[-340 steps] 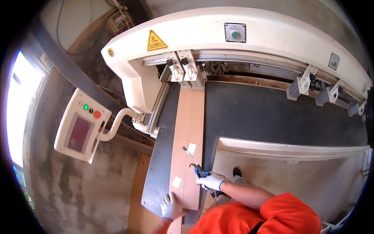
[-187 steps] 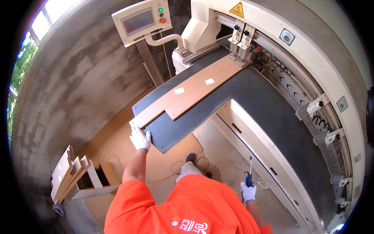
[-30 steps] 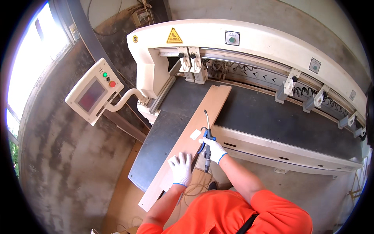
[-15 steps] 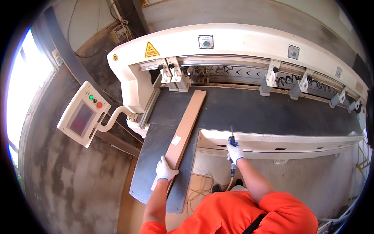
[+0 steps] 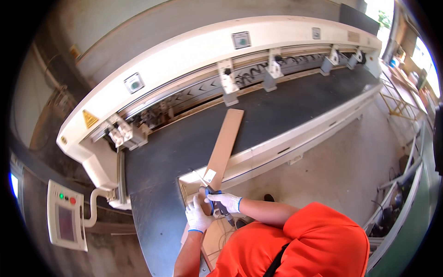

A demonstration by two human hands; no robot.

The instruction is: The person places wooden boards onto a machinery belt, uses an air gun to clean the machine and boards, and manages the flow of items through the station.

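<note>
A long, light-brown board (image 5: 226,143) slants across the machine's dark table, its far end on the tabletop and its near part passing beneath my hands. A small white label (image 5: 209,176) is stuck on it. My left hand (image 5: 198,216), in a white glove, is closed on the board's near part. My right hand (image 5: 226,201), gloved likewise, grips a black-and-blue air blow gun (image 5: 212,191) over the board, right beside the left. Its thin nozzle points away and to the left, just short of the label. The board's nearest end is partly hidden by my left hand and forearm.
A long white machine (image 5: 194,44) with several clamp blocks (image 5: 228,84) spans the dark table (image 5: 300,108). At left, a control panel (image 5: 67,215) stands on a curved arm. The table's white front channel (image 5: 258,164) runs off to the right. Metal racks (image 5: 397,194) stand far right.
My view has turned to the right. My right hand has brought the blow gun left, over the board beside my left hand. The board has shifted right across the table's inner corner.
</note>
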